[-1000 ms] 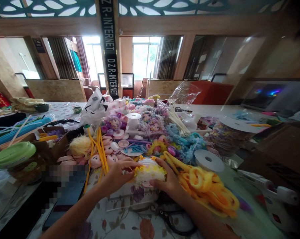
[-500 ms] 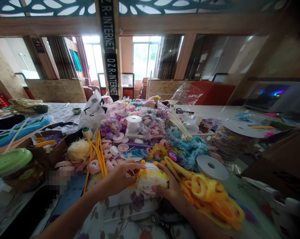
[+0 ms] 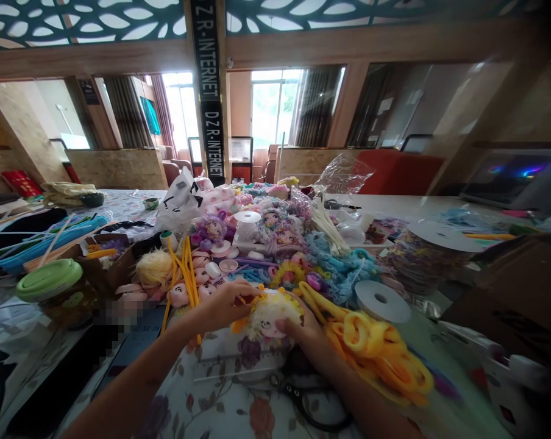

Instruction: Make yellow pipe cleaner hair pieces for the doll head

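A doll head [image 3: 272, 324] with fluffy pale-yellow hair and a painted face is held above the table, its face turned towards me. My right hand [image 3: 308, 332] grips it from the right, the thumb across the cheek and the fingers behind. At the upper left of the head, my left hand [image 3: 230, 305] has its fingers pinched at the yellow trim; the exact contact is partly hidden. Below lie a clear ruler [image 3: 230, 364] and black-handled scissors [image 3: 298, 396]. Close to my right forearm is a heap of yellow-orange fuzzy cord [image 3: 376, 347].
Doll faces [image 3: 179, 295] and yellow stems [image 3: 191, 268] lie to the left, near a green-lidded jar [image 3: 51, 280] and a phone [image 3: 136, 335]. A white spool [image 3: 397, 308], blue yarn [image 3: 344, 268] and a cardboard box [image 3: 517, 292] are on the right. Finished-looking dolls [image 3: 287, 235] are piled behind.
The doll head has tipped so its face shows more and the white top shows less. Both hands stay on it. The camera view has shifted slightly, uncovering more of the scissors.
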`<action>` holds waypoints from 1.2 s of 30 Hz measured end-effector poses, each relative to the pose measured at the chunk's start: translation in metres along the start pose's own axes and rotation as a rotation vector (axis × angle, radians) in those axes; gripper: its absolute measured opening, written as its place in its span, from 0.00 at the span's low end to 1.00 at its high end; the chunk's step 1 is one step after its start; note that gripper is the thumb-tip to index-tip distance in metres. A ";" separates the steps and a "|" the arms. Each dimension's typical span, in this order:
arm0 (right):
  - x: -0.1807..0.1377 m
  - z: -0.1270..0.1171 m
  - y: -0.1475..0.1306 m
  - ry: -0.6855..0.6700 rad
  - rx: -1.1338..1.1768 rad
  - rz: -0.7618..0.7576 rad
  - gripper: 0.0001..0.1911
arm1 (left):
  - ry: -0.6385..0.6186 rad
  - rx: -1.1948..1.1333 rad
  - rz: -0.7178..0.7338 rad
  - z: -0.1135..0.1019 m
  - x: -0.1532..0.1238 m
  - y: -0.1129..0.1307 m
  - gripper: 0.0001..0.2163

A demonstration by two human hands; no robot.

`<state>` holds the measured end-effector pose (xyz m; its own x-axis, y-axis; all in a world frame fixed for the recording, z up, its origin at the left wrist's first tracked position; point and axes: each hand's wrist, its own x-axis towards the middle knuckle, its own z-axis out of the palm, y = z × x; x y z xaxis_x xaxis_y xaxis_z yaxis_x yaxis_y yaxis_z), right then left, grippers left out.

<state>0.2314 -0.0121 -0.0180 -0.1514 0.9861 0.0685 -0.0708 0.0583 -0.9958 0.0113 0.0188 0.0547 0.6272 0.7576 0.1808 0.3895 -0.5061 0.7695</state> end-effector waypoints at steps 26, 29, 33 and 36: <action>0.000 0.001 0.002 0.025 -0.053 -0.030 0.37 | -0.057 -0.159 -0.125 -0.004 0.015 -0.005 0.18; 0.001 0.001 0.002 0.027 -0.057 -0.015 0.38 | -0.069 -0.158 -0.113 -0.005 0.015 -0.008 0.19; -0.002 0.004 -0.003 0.055 -0.097 -0.049 0.41 | -0.075 -0.114 -0.058 -0.007 0.011 -0.008 0.18; -0.004 0.007 -0.005 0.095 -0.176 -0.163 0.42 | -0.057 -0.091 0.011 -0.008 0.007 -0.006 0.17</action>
<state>0.2258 -0.0179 -0.0128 -0.0577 0.9712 0.2313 0.0870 0.2357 -0.9679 0.0083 0.0308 0.0561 0.6699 0.7258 0.1564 0.3208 -0.4729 0.8207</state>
